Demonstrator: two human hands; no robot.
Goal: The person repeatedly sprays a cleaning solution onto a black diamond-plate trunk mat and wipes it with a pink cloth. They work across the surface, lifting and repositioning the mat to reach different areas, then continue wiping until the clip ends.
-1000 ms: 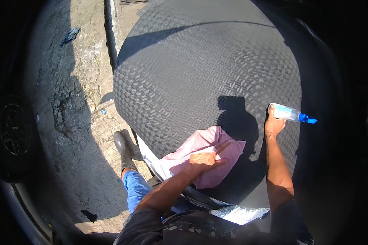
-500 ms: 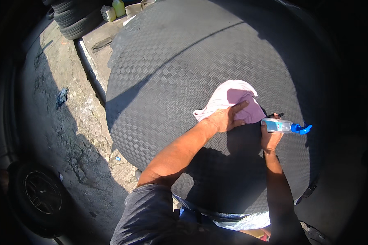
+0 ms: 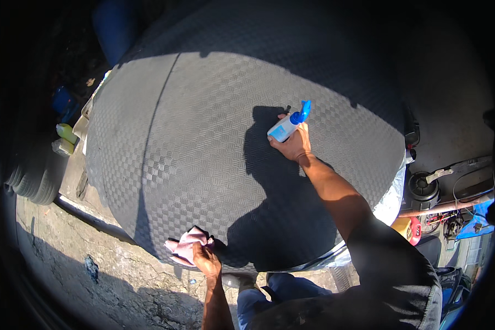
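My left hand (image 3: 206,260) is closed on a bunched pink cloth (image 3: 188,246) at the near left edge of a black textured rubber mat (image 3: 203,148). Farther off, over the middle right of the mat, my right hand (image 3: 296,145) grips a clear bottle (image 3: 282,130) with a pale blue label. Its blue spout top (image 3: 301,113) tilts away from me. A small dark piece (image 3: 287,109) sticks out beyond the right fingers; I cannot make out what it is.
Stacked tyres (image 3: 36,184) and a yellow-green jug (image 3: 66,132) stand at the left. A blue barrel (image 3: 114,30) is at the far left. Cracked concrete (image 3: 126,278) lies along the near left. At the right are a black round part (image 3: 424,187) and a red container (image 3: 414,230).
My view has turned to the right. My left hand has drawn the cloth, earlier spread on the mat, to the near left edge, bunched up. The bottle's spout now tilts away.
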